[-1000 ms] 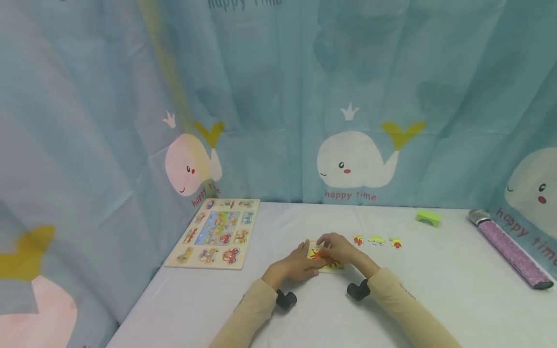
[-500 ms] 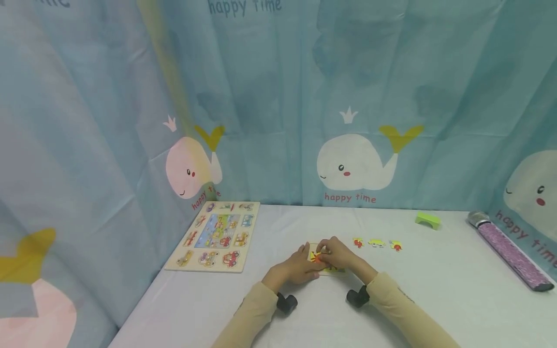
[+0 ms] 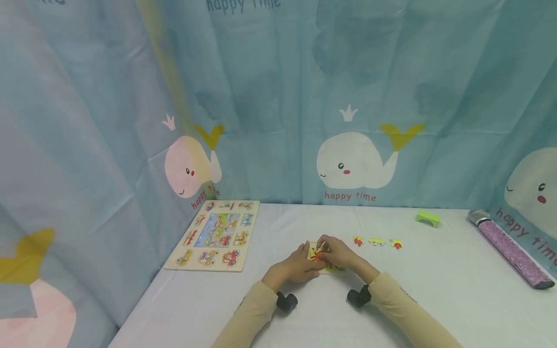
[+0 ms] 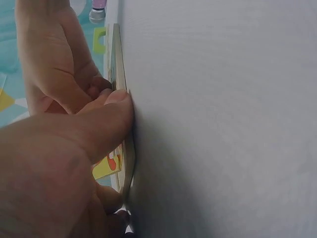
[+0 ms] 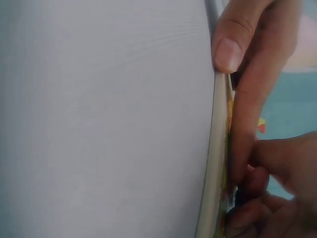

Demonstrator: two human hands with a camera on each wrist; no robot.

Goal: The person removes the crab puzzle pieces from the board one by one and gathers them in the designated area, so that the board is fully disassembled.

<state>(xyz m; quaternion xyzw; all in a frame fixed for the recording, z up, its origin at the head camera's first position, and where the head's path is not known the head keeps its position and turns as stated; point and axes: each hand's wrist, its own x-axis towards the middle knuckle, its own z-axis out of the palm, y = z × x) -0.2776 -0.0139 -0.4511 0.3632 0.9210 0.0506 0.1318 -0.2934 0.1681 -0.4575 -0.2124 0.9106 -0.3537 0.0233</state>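
A small wooden puzzle board [image 5: 214, 144] lies on the table in front of the person, partly hidden by both hands. The left hand [image 3: 299, 267] holds it by the left part, its thumb at the near edge and a finger stretched across the top. Over the board, the right hand [image 3: 337, 253] is bent down, thumb and index finger pinching a yellow and red puzzle piece [image 3: 315, 254]. In the left wrist view, a yellow piece with red marks [image 4: 102, 169] shows beneath the left hand. Fingers of both hands meet over the middle of the board.
Three loose puzzle pieces [image 3: 376, 241] lie in a row to the right. A larger vehicle puzzle board [image 3: 247, 247] lies at the left. A green arch block [image 3: 428, 218] and a pink glitter microphone [image 3: 512, 250] are at the right. A whale-print curtain [image 3: 278, 121] borders the table.
The right hand's fingertips have drawn slightly left and pinched together on the yellow and red piece. The left hand stays on the board; the loose pieces have not moved.
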